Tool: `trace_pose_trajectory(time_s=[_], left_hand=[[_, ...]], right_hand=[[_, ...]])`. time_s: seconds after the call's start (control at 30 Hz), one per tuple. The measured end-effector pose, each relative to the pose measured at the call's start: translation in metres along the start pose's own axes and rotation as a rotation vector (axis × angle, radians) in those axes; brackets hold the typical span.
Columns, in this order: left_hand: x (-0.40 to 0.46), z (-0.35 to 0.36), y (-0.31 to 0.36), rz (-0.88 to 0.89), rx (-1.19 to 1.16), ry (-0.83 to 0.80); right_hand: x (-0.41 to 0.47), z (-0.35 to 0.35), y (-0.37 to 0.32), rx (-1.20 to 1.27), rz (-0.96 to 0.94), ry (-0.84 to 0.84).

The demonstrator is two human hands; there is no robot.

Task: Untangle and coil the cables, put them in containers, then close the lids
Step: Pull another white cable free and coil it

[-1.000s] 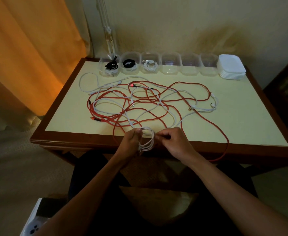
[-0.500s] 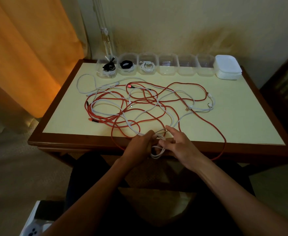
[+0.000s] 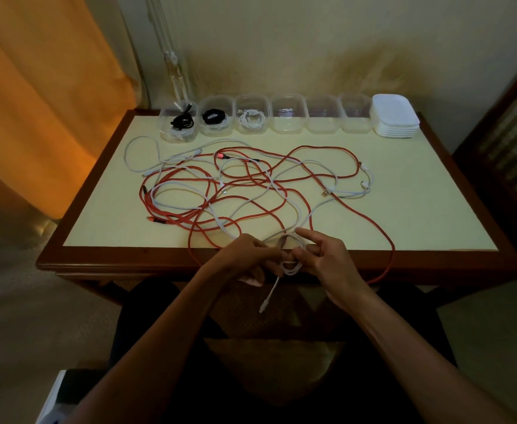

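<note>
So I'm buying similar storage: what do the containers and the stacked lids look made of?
The containers look like clear, glossy plastic: coiled cables and the tabletop show through their walls. The lids look like opaque white plastic, thin and smooth, though the dim light leaves the finish uncertain.

My two arms reach forward and my hands meet in the middle. My left hand [image 3: 248, 258] has its fingers curled in a pinch. My right hand [image 3: 327, 258] pinches too, pointer finger sticking out.

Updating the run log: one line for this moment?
step: coiling white cable | left hand: holds coil | right hand: wraps loop | containers: three filled, three empty | lids: stacked
</note>
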State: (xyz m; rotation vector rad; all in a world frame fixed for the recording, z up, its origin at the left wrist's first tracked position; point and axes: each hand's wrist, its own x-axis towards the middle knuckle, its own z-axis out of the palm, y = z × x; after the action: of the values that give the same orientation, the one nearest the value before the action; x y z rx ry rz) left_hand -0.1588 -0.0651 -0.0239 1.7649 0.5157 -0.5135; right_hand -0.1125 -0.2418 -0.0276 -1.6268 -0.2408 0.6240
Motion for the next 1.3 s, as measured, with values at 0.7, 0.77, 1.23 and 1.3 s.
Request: trace_pose_trajectory(time_s=[0.7, 0.77, 1.23, 1.3], left_hand=[[-0.030, 0.017, -0.042, -0.054, -0.160, 0.182], [-0.033, 0.019, -0.045, -0.007, -0.170, 0.228], [-0.044, 0.055, -0.048, 0.233, -1.410, 0.189], [-0.043, 0.052, -0.044, 0.232, -1.224, 0.285]], right_hand=[[-0.032, 0.036, 0.021, 0.022, 0.029, 0.115], [-0.028, 0.039, 0.024, 0.118, 0.111, 0.187], [-0.030, 0.055, 0.024, 0.266, 0.228, 0.434], [-0.032, 0.054, 0.022, 0.240, 0.186, 0.442]])
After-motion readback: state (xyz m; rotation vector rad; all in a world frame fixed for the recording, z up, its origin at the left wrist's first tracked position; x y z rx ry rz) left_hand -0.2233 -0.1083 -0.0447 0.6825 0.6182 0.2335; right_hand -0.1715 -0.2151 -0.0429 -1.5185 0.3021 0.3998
